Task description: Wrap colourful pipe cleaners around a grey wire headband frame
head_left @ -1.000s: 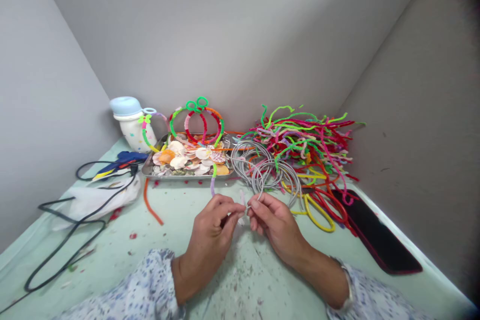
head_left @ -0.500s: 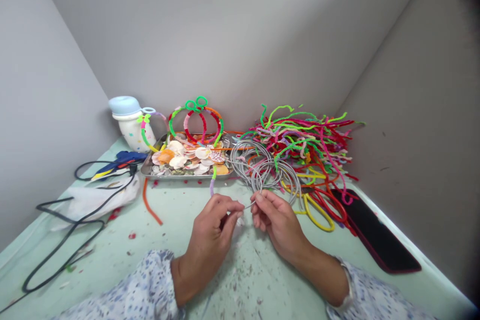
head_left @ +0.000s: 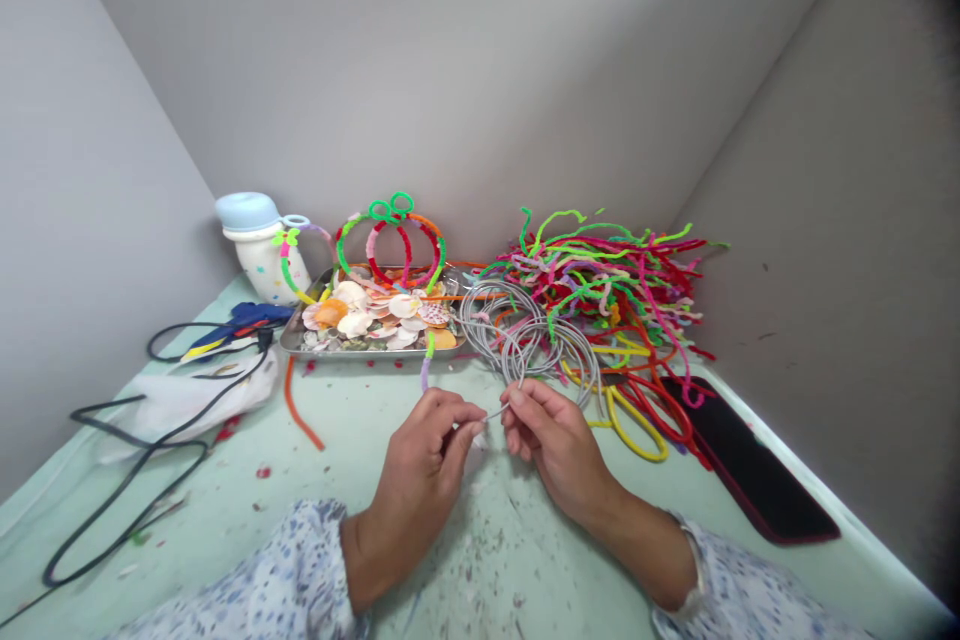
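Observation:
Between my two hands runs a short length of grey wire (head_left: 495,412). My left hand (head_left: 431,455) pinches its end between thumb and index finger. The thumb and fingers of my right hand (head_left: 551,435) are closed on the wire just to the right. Behind my right hand lie loose coils of grey wire (head_left: 529,330). A lilac and green fuzzy piece (head_left: 427,365) stands just behind my left hand, its lower end hidden by that hand.
A metal tray (head_left: 375,354) holds shells and fuzzy rings (head_left: 390,245). Left are a white bottle (head_left: 270,260), blue-handled tool (head_left: 244,320) and black cable (head_left: 112,495). Right are colourful fuzzy stems (head_left: 615,280), yellow-handled scissors (head_left: 637,430) and a black phone-like slab (head_left: 757,465).

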`<state>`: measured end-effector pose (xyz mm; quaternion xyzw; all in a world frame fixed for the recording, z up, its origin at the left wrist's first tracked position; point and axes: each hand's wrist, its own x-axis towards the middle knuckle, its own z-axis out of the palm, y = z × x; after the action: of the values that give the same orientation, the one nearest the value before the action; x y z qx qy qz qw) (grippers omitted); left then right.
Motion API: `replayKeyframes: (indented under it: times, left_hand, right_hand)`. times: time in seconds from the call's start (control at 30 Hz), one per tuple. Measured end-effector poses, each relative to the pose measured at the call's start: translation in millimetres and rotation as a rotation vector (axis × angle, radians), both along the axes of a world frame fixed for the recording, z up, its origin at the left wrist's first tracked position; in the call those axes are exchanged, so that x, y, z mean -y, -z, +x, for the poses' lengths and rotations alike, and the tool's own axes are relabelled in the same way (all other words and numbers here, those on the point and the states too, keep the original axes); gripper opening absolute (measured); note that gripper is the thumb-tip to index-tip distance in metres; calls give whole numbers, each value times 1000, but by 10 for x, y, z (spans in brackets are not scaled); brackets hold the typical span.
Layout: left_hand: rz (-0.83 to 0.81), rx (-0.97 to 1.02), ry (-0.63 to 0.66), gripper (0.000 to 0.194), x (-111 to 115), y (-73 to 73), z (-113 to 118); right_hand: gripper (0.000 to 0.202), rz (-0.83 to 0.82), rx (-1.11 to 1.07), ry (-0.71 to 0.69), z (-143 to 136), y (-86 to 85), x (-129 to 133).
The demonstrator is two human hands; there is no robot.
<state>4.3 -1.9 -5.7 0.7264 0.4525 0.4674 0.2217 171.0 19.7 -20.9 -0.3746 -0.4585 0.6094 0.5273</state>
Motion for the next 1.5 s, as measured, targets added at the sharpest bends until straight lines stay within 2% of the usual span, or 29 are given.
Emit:
replayKeyframes:
  times: [0.3,0.6,0.8,1.1,1.27,1.5]
  left_hand:
    - [-102,0,12,15,18,-6,4]
    - [-78,1,-2,10,13,22,18]
    - [-87,-36,12,13,37,-24,18]
    - [-74,-49,39,15,59,-41,14]
    - [-92,-46,57,16,57,-62,23]
    - [-207,-21,86,20,55,-44,28]
  right_hand:
    - [22,49,66,3,-5,-32,22]
    - [22,81,47,38,-4,-59,47]
    - [24,94,114,51,-2,-97,58]
    - [23,217,250,133,4,-210,84]
    - [23,193,266,136,9,-209,86]
    - [24,157,275,128,-8,-209,78]
